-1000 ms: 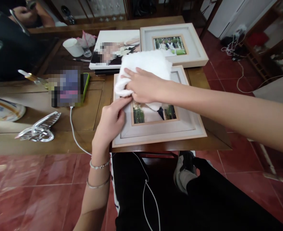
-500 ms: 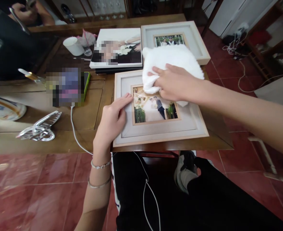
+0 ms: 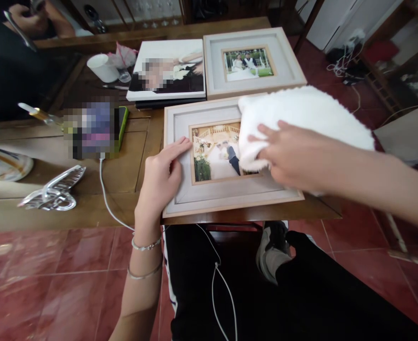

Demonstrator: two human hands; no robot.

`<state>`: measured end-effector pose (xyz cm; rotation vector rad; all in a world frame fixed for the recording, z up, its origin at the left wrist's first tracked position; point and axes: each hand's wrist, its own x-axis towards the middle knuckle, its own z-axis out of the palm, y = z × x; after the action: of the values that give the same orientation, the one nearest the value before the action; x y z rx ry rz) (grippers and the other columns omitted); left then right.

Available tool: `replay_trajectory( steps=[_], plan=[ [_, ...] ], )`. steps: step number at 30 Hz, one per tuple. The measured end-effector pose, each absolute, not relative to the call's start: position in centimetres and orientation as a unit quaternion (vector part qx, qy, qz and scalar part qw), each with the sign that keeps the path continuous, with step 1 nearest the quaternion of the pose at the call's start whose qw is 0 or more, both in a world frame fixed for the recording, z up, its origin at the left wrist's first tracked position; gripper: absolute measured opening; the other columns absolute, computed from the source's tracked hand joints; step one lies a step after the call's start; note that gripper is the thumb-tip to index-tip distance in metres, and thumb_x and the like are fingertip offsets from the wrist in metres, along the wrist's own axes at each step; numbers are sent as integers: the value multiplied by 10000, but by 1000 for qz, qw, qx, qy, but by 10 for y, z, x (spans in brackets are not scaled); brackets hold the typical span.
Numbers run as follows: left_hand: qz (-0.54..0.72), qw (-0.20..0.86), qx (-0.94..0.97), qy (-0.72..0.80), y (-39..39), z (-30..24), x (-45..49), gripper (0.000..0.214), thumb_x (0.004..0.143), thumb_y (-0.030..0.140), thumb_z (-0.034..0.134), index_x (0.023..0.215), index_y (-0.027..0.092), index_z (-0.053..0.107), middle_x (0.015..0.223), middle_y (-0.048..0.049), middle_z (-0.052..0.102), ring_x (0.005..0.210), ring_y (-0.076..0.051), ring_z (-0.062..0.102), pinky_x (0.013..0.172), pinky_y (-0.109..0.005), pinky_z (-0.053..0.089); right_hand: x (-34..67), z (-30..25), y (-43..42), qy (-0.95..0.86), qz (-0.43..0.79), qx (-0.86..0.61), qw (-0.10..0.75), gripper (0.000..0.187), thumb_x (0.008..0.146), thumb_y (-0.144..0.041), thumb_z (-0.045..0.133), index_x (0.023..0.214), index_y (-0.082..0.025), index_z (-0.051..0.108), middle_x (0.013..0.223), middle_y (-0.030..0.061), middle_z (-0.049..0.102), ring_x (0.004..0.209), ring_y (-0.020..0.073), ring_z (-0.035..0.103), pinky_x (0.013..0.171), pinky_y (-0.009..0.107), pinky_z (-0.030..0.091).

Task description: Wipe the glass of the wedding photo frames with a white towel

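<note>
A light wooden picture frame [image 3: 209,201] with a wide pale mat and a wedding photo [image 3: 214,158] lies face up at the table's front edge. My left hand [image 3: 161,173] holds the frame at its left side, index finger stretched over the mat and thumb lower down; its other fingers are mostly hidden. In my right hand [image 3: 287,151] is a fluffy white cloth [image 3: 308,113], bunched under the fingers and pressed on the right part of the frame. The cloth covers the photo's right end and hangs out past the frame's right side.
Behind lie a second framed photo [image 3: 212,64] and a white-edged photo panel [image 3: 194,90]. Leftward are a white cup [image 3: 102,68], a phone in a green case [image 3: 123,121] with a charging cable [image 3: 105,189], and a silver hair claw [image 3: 54,192]. Another person's hands [image 3: 31,21] show at top left.
My right hand has moved the cloth right and towards me, uncovering the rear frame's photo and covering the near photo's right end. My left hand stays on the frame.
</note>
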<state>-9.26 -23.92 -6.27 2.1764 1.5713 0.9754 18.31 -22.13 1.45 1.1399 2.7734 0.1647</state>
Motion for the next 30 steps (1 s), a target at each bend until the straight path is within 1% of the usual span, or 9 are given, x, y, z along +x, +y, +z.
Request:
replay_trajectory(
  steps=[3,5,7,10,14,18,21,24,30],
  plan=[
    [337,143,753,547,-239,-63,-92,496,913,52,449,1279,217,741,1394,-29,697,1356,-214,627,1212,-423,476,177,23,-269,934,-15,337,121,190,721,-187,666,833,-256,803,1221,104,763,1264,351,625,1014,548,540],
    [335,144,755,545,-240,-63,-93,502,915,55,445,1282,228,741,1397,-17,695,1358,-212,624,1220,-420,469,175,26,-288,941,-44,314,116,196,702,-239,704,867,-243,809,1304,125,728,1312,371,588,1044,550,523],
    [331,144,761,539,-239,-62,-94,505,916,56,441,1283,229,742,1396,-13,696,1355,-214,628,1220,-414,470,173,24,-293,945,-53,301,113,206,772,-240,661,904,-202,815,1376,154,690,1324,370,585,1048,538,522],
    [327,146,769,529,-238,-62,-95,502,916,60,437,1286,213,740,1390,-19,699,1349,-220,633,1205,-413,487,168,16,-276,936,-42,335,99,329,871,-160,544,1063,-137,809,1510,162,591,1421,363,523,1112,542,487],
    [327,147,771,526,-237,-62,-97,501,919,63,437,1286,219,739,1382,-12,704,1349,-217,633,1210,-420,481,167,1,-229,922,-6,372,102,413,896,-130,524,1238,-71,748,1634,178,424,1560,378,324,1229,596,345],
    [328,149,776,517,-237,-63,-98,495,919,59,440,1288,199,738,1391,-37,696,1348,-214,633,1208,-402,482,171,-10,-176,914,22,395,92,478,906,-143,509,1332,-4,676,1682,218,314,1591,392,226,1255,623,265],
    [334,146,773,520,-238,-63,-97,492,921,56,445,1292,198,736,1389,-39,698,1345,-219,636,1200,-407,491,170,-15,-152,912,63,399,69,483,910,-169,484,1334,-44,679,1686,173,332,1583,399,236,1239,625,280],
    [338,144,765,529,-239,-63,-96,485,924,54,455,1291,199,737,1396,-44,695,1332,-227,646,1191,-406,499,166,-11,-155,920,70,381,65,449,891,-135,460,1253,-64,716,1645,174,416,1550,399,317,1176,643,366],
    [338,140,764,531,-239,-62,-95,478,926,54,453,1276,202,742,1391,-34,699,1329,-223,649,1191,-399,502,161,18,-218,919,-27,360,160,347,886,-71,467,1014,-119,785,1501,180,592,1431,387,489,1103,624,461]
  ],
)
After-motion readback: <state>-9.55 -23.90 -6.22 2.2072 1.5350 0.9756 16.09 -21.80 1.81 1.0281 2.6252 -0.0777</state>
